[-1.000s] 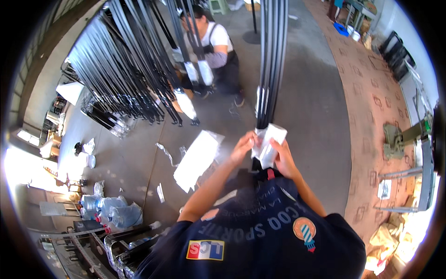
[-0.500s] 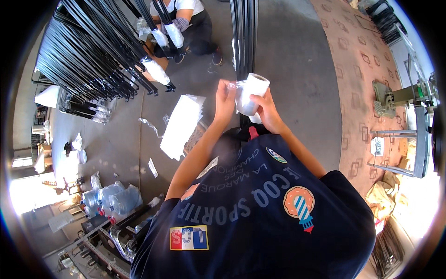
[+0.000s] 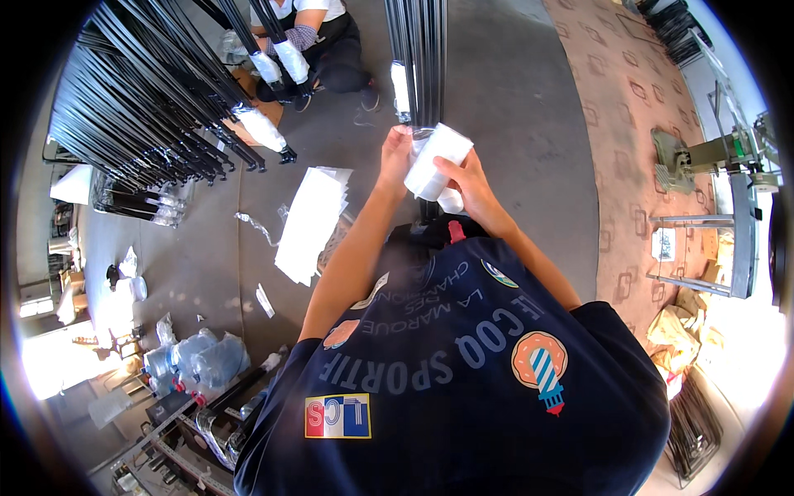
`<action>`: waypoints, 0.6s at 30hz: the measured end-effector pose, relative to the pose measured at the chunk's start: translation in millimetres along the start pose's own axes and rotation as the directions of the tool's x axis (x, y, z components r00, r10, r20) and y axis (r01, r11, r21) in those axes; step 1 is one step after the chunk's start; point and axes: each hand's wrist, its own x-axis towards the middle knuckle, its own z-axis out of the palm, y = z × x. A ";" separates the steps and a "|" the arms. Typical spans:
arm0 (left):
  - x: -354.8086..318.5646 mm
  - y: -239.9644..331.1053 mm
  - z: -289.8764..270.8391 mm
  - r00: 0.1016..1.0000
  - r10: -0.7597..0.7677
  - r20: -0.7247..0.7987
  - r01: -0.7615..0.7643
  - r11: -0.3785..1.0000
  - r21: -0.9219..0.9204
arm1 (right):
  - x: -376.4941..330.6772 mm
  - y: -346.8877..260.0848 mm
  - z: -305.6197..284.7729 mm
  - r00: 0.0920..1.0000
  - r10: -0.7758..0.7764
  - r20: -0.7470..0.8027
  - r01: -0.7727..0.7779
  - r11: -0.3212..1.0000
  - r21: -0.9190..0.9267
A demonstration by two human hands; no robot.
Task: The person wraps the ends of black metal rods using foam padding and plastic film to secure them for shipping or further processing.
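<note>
Both hands are up in front of the chest at the bundle of black metal rods point(image 3: 418, 58) that hangs down from the far edge: the left hand point(image 3: 395, 157) is clenched round the white foam sheet point(image 3: 436, 161) from the left, and the right hand point(image 3: 465, 178) grips the same sheet from the right, fingers curled over its near side, so the sheet sits wrapped at the rods' lower end between the two palms. Left of the hands, a stack of white foam sheets point(image 3: 308, 221) lies flat on the grey concrete floor point(image 3: 513, 116), with a few loose white scraps point(image 3: 265, 299) near it. Far left, a rack of black rods point(image 3: 145, 99) fans out, several tips already capped in white wrap. At the far edge a co-worker point(image 3: 318, 41) crouches, handling wrapped rod ends. There is open floor to the right of the bundle, running to a patterned brown carpet point(image 3: 628, 140) along the right side. Near left, clear plastic water bottles point(image 3: 198, 360) stand in a cluster. Far right, a grey metal stand point(image 3: 711, 215) rises at the carpet's edge.
</note>
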 end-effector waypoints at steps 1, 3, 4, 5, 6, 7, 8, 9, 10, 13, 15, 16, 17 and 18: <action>0.9 0.6 0.1 1.000 -0.018 0.020 0.019 1.000 -0.025 | -0.3 0.3 1.1 1.000 -0.006 0.000 0.006 1.000 0.000; 1.6 1.2 0.1 0.995 -0.029 0.100 0.032 0.999 -0.026 | -3.6 -1.5 3.7 1.000 -0.004 -0.011 0.004 1.000 0.000; 2.3 2.6 -0.2 0.990 -0.034 0.140 0.037 0.999 -0.024 | -7.1 -5.4 7.4 1.000 0.003 -0.020 -0.003 1.000 0.002; 2.3 3.6 -0.6 0.987 -0.056 0.153 0.057 0.998 -0.005 | -10.4 -8.6 10.4 1.000 0.010 -0.029 -0.010 1.000 0.005; 1.5 4.2 -0.9 0.983 -0.078 0.165 0.077 0.997 0.014 | -13.2 -10.0 12.1 0.999 0.010 -0.036 -0.010 1.000 0.002; 0.8 4.4 -2.9 0.979 -0.100 0.179 0.095 0.995 0.036 | -16.1 -11.0 14.4 0.999 0.008 -0.044 -0.008 1.000 0.000; -0.1 4.0 -5.2 0.982 -0.082 0.170 0.072 0.995 0.062 | -17.6 -12.3 16.4 0.999 0.007 -0.051 -0.007 1.000 -0.001; -1.6 3.4 -7.3 0.985 -0.063 0.161 0.049 0.995 0.089 | -17.3 -14.2 18.1 0.999 -0.003 -0.036 0.004 1.000 0.008; -4.6 3.9 -4.8 0.987 -0.050 0.155 0.032 0.992 0.118 | -17.0 -15.4 17.5 1.000 -0.013 -0.028 0.014 1.000 0.020; -22.5 3.6 4.6 0.981 -0.089 0.169 0.100 0.993 -0.058 | -19.3 -20.8 18.0 1.000 -0.013 -0.003 0.013 1.000 0.026; -21.8 0.2 4.4 0.960 -0.039 0.276 0.073 0.991 -0.113 | -18.9 -20.5 17.4 1.000 -0.010 -0.012 0.010 0.999 0.038; -21.3 0.6 3.0 0.946 -0.011 0.325 0.059 0.989 -0.139 | -16.7 -17.8 17.2 1.000 -0.009 -0.028 0.011 0.998 0.055; -20.4 1.5 1.5 0.953 -0.004 0.303 0.029 0.996 -0.080 | -15.4 -16.7 16.9 0.999 -0.009 -0.045 0.012 0.997 0.071; -19.2 2.2 0.2 0.959 0.005 0.282 0.001 1.000 -0.020 | -15.8 -17.1 15.8 0.999 -0.001 -0.036 0.003 0.998 0.069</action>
